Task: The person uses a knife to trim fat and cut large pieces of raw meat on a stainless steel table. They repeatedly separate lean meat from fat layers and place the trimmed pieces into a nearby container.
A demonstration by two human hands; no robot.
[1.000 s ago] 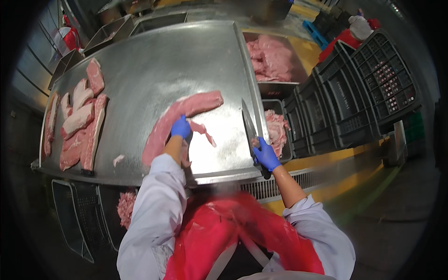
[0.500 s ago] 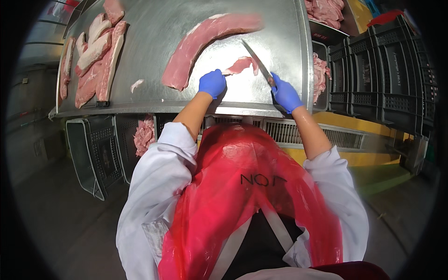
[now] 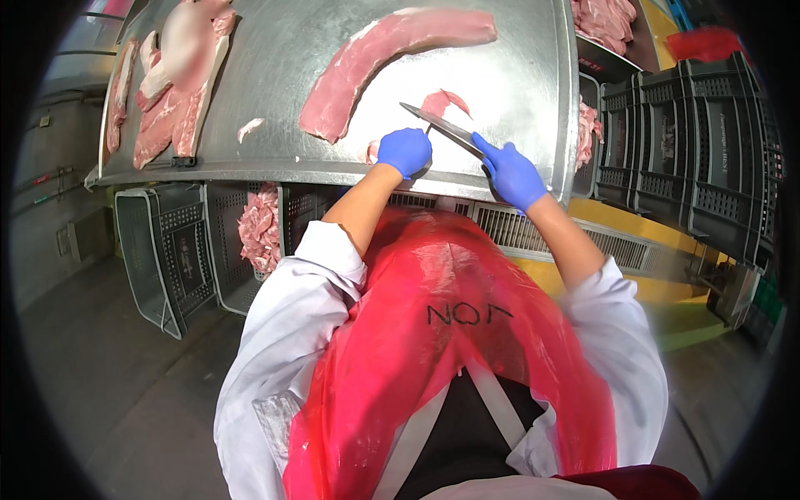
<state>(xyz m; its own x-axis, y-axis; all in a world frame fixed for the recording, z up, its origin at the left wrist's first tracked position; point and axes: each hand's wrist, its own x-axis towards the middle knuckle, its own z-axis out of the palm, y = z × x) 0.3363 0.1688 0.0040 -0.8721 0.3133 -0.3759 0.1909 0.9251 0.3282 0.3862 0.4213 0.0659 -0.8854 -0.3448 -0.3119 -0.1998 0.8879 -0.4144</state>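
Now my blue-gloved right hand (image 3: 512, 175) has swung the steel-bladed knife (image 3: 439, 127) back onto the small pink meat trimming (image 3: 443, 102), w/ my blue-gloved left hand (image 3: 405, 151) fisted beside it at the steel table (image 3: 275, 75) edge, so trimming's still going.

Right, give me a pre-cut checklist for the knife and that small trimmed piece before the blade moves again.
1. Right hand gripping the knife handle: ok.
2. Left hand clear of the blade: not ok, it sits right beside the edge near the table's front rim.
3. Small trimmed piece separate from the long strip of meat: ok, a gap of bare steel shows between them.
4. Blade tip pointing away from the body: ok, it angles up and left over the steel table.
5. Both hands gloved: ok, blue gloves.
6. What the left fingers pin down: cannot tell, hidden under the glove.
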